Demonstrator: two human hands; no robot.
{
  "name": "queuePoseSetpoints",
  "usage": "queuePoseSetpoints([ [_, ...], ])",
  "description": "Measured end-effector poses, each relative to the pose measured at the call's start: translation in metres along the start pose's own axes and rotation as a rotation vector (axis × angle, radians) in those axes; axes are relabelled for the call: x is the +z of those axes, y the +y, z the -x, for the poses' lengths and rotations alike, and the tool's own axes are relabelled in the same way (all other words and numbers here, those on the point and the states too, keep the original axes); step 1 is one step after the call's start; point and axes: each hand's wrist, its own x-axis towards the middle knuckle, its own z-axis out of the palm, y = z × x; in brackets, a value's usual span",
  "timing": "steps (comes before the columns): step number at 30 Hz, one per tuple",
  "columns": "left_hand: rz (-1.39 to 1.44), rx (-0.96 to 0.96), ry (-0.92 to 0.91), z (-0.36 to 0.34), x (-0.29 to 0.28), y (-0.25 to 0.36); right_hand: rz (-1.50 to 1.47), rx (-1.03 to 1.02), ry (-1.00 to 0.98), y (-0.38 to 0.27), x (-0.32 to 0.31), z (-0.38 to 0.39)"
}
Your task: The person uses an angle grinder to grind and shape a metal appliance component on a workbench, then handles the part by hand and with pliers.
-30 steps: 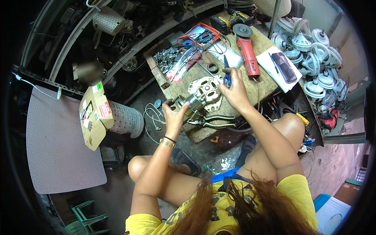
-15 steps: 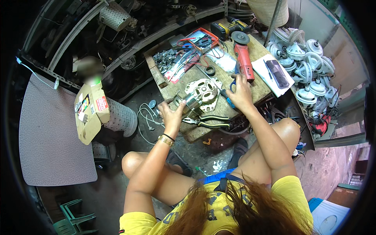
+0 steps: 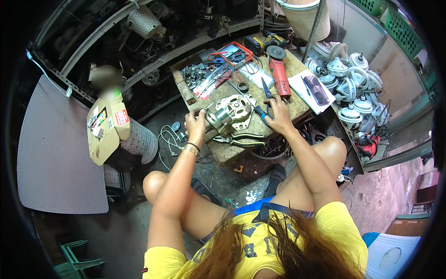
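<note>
On the worn wooden bench (image 3: 214, 153), my left hand (image 3: 195, 124) grips the left end of a metal motor part with a shiny cylinder (image 3: 222, 120), its fingers partly hidden. Just right of it lies a cast metal plate with slotted openings (image 3: 240, 108). My right hand (image 3: 278, 114) is closed on blue-handled scissors (image 3: 265, 88), blades pointing up and away from me. A blue-and-black tool handle (image 3: 261, 115) is beside that hand. Pliers with black-and-yellow handles (image 3: 244, 142) lie at the near edge, below the motor part.
Red angle grinder (image 3: 280, 76), phone on paper (image 3: 316, 90), orange tray (image 3: 239, 51), drill (image 3: 254, 45) and black ring (image 3: 242, 87) share the bench. Piled white plastic parts (image 3: 350, 100) stand right; an open carton (image 3: 100, 144) on a perforated drum (image 3: 141, 146) and grey board (image 3: 55, 162) are left.
The view has shifted, moving the bench leftward in the picture. My left thumb has moved left along the motor part. My right hand has moved slightly right of the plate with the scissors.
</note>
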Motion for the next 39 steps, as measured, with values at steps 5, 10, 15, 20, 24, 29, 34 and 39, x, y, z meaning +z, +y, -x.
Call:
queuePoseSetpoints([
  [5,-0.076,0.012,-0.004,-0.009,0.002,0.000,0.160,-0.119,0.005,-0.003,0.000,0.014],
  [10,-0.072,-0.031,0.023,-0.015,0.004,0.005,0.207,-0.120,-0.136,0.010,0.009,0.017],
  [15,0.144,0.002,-0.029,-0.014,0.008,0.012,0.325,-0.058,-0.156,0.025,0.008,0.010],
  [20,0.184,0.018,-0.005,-0.017,0.007,0.001,0.323,-0.097,-0.028,-0.003,0.011,0.019],
  [24,0.118,-0.035,-0.029,-0.019,0.008,-0.002,0.264,-0.150,-0.147,-0.045,0.028,0.048],
  [29,0.239,-0.019,-0.052,-0.023,0.001,-0.001,0.298,-0.187,-0.121,-0.076,0.043,0.060],
  [34,0.445,-0.074,-0.128,-0.015,0.004,0.014,0.303,-0.216,-0.176,-0.069,0.053,0.068],
  [39,0.504,-0.111,-0.160,-0.014,-0.001,0.013,0.298,-0.210,-0.224,-0.076,0.056,0.068],
])
